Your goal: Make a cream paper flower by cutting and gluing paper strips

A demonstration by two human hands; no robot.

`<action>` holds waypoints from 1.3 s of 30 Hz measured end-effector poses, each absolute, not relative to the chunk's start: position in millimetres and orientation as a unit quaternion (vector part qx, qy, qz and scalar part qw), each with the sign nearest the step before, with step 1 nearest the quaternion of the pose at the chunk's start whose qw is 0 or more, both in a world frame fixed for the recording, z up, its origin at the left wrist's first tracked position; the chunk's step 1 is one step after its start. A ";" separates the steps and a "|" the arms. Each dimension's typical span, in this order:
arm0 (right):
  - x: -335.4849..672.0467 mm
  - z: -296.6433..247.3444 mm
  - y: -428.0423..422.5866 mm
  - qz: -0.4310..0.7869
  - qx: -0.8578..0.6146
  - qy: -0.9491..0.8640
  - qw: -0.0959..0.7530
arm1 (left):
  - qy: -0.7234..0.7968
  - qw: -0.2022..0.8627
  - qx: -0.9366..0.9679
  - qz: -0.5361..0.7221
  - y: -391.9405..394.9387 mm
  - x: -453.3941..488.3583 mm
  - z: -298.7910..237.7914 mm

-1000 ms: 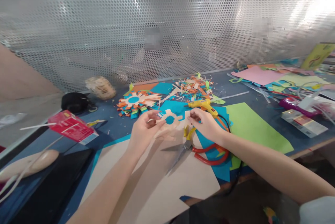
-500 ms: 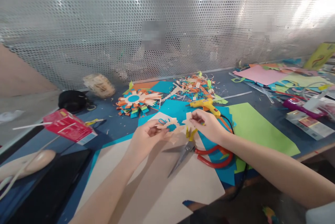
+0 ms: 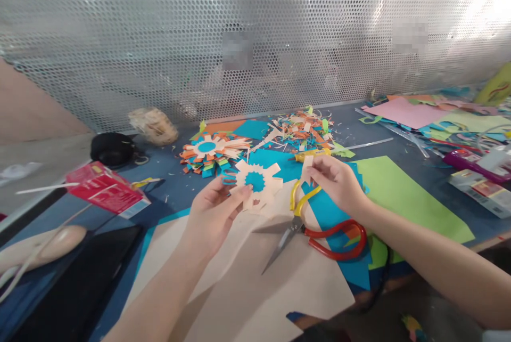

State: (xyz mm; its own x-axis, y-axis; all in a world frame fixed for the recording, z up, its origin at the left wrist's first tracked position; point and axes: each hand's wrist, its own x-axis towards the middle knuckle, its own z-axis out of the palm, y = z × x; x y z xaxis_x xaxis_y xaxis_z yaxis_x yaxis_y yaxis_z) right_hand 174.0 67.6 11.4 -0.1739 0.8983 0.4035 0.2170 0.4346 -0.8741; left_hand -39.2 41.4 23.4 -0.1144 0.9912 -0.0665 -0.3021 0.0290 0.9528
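Observation:
Between the thumb and fingers of my left hand [image 3: 217,209] is a paper flower [image 3: 271,177], cream petals around a blue notched centre. My right hand [image 3: 337,179] pinches a small cream paper strip [image 3: 307,166], held apart from the flower on its right. Below the hands, scissors [image 3: 297,225] with yellow and red handles lie on a large cream paper sheet [image 3: 239,283], blades toward me. Behind my right hand a yellow glue gun [image 3: 325,153] is partly hidden. A finished-looking layered paper flower [image 3: 206,147] rests farther back.
Paper scraps [image 3: 299,129] pile up near the perforated metal panel [image 3: 191,43]. Green sheets [image 3: 411,198] lie at right, beside a purple tool [image 3: 473,166]. On the left are a red drink carton [image 3: 106,187], a black phone-like slab [image 3: 75,283] and a beige handle [image 3: 48,249].
My right hand has moved right with the strip, away from the flower. My left hand has turned the flower so its face shows more fully.

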 end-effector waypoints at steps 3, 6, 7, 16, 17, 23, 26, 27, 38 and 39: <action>173.0 13.2 65.0 0.357 -0.408 -0.680 0.495 | 0.460 0.557 0.357 0.592 37.4 -35.3 27.8; 170.4 13.8 61.2 0.345 -0.423 -0.691 0.473 | 0.457 0.552 0.361 0.597 34.1 -32.7 30.4; 169.4 14.1 59.5 0.339 -0.428 -0.700 0.460 | 0.458 0.548 0.365 0.597 32.9 -32.2 31.0; 159.4 14.5 42.3 0.366 -0.402 -0.746 0.386 | 0.486 0.508 0.407 0.583 21.6 -25.9 32.4; 158.7 14.4 41.0 0.371 -0.404 -0.747 0.376 | 0.490 0.501 0.412 0.582 20.7 -24.5 32.6; 156.9 18.9 34.6 0.380 -0.422 -0.752 0.336 | 0.502 0.477 0.424 0.584 17.4 -20.9 36.2; 157.5 19.7 33.9 0.357 -0.422 -0.763 0.335 | 0.506 0.474 0.447 0.565 15.4 -22.0 37.1; 157.6 19.4 34.0 0.347 -0.422 -0.766 0.339 | 0.507 0.471 0.456 0.560 14.8 -22.5 36.7; 156.4 18.0 32.4 0.326 -0.413 -0.771 0.359 | 0.516 0.441 0.478 0.558 12.7 -23.4 33.8; 156.4 17.7 32.3 0.326 -0.413 -0.771 0.358 | 0.510 0.443 0.483 0.556 12.7 -23.6 34.1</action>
State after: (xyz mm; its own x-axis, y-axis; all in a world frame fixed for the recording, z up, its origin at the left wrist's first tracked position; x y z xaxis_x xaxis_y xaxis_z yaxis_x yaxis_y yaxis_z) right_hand 156.4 32.3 17.7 -0.4019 0.8708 0.2832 0.4033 0.4460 -0.7990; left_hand -23.6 12.7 34.1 -0.1398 0.9865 0.0857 0.0001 -0.0865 0.9962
